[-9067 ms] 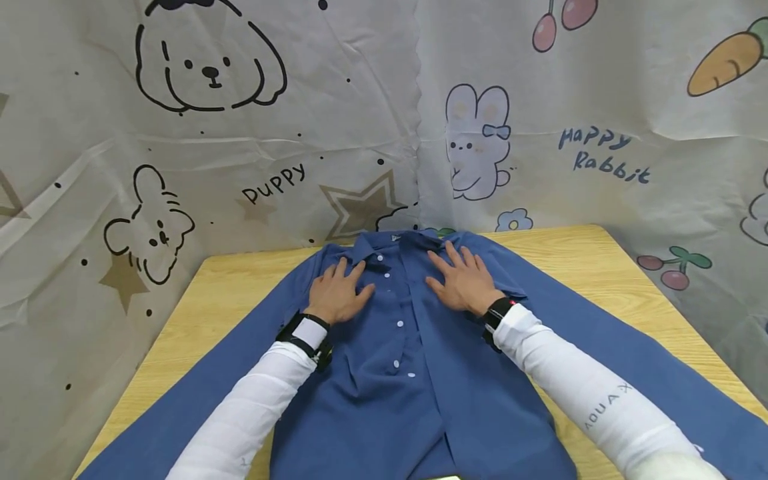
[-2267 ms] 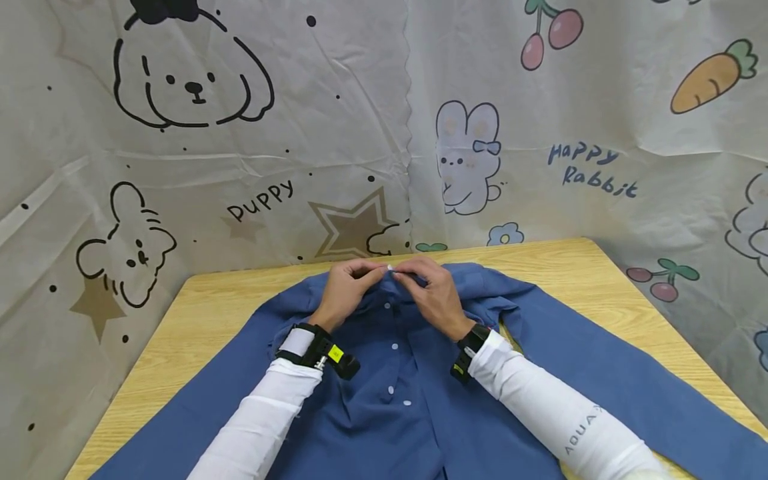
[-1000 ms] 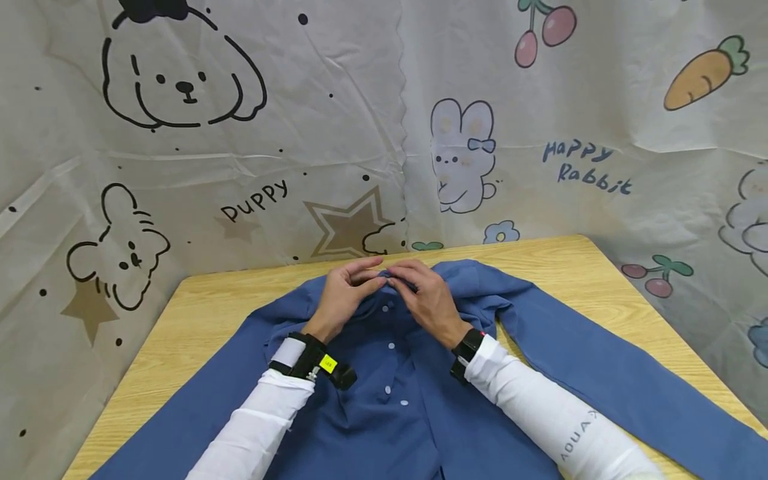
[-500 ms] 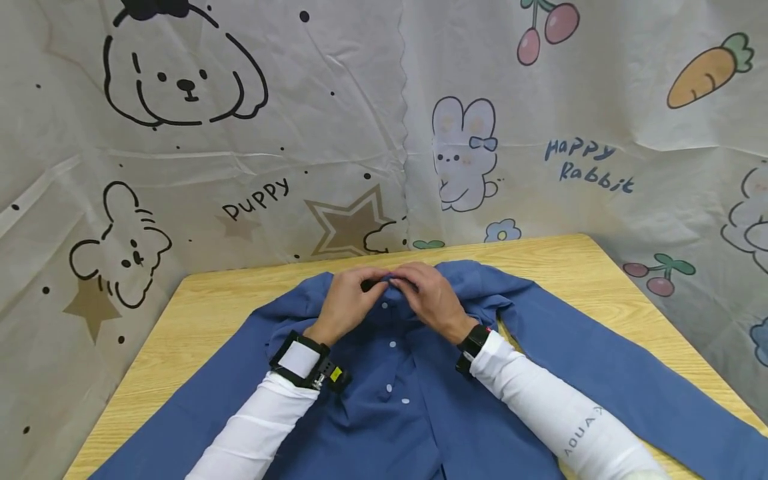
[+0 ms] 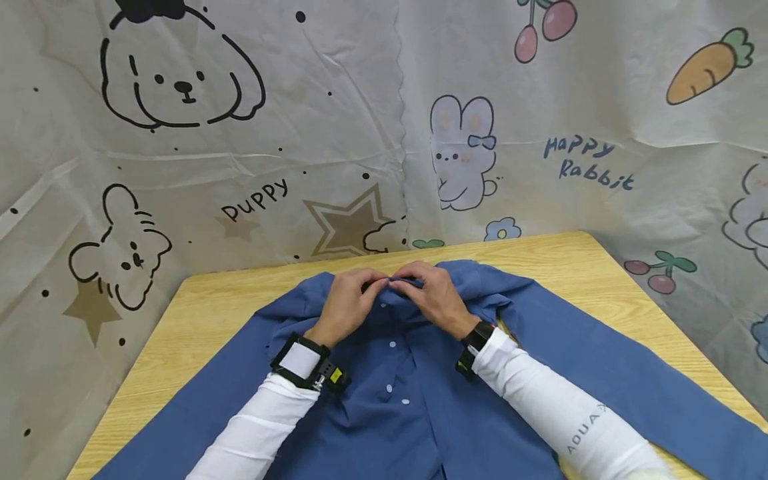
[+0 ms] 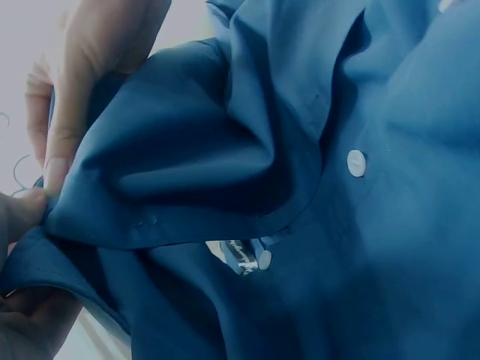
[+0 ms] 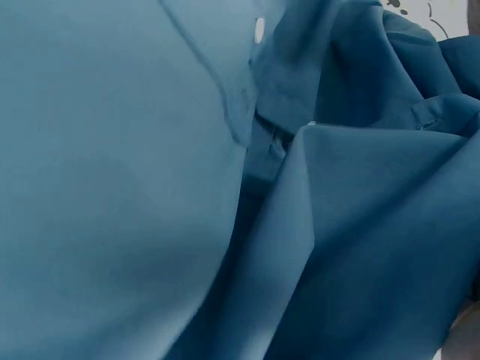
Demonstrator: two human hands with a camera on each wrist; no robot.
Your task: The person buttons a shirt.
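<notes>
A blue long-sleeved button-up shirt (image 5: 372,427) lies front up, its collar end towards the back. My left hand (image 5: 346,303) and right hand (image 5: 439,300) meet at the collar, thumbs and fingers pinching the cloth (image 5: 395,281) from either side. In the left wrist view, fingertips of both hands grip the folded neck edge (image 6: 56,217); a white button (image 6: 356,163) and a printed neck label (image 6: 241,255) show nearby. The right wrist view is filled mostly by draped shirt cloth (image 7: 375,210). What sits right between the fingertips is hidden.
The shirt lies on a light wooden table (image 5: 216,300), sleeves spread left and right (image 5: 600,347). More white buttons (image 5: 389,389) run down its front. A pale curtain (image 5: 336,133) with cartoon drawings hangs behind the table and along its sides.
Earlier both hands lay flat on the shirt's chest; now they pinch its collar. A white button visible between the fingertips 2.3 seconds ago is now hidden. Over the last second the fingers shift only slightly.
</notes>
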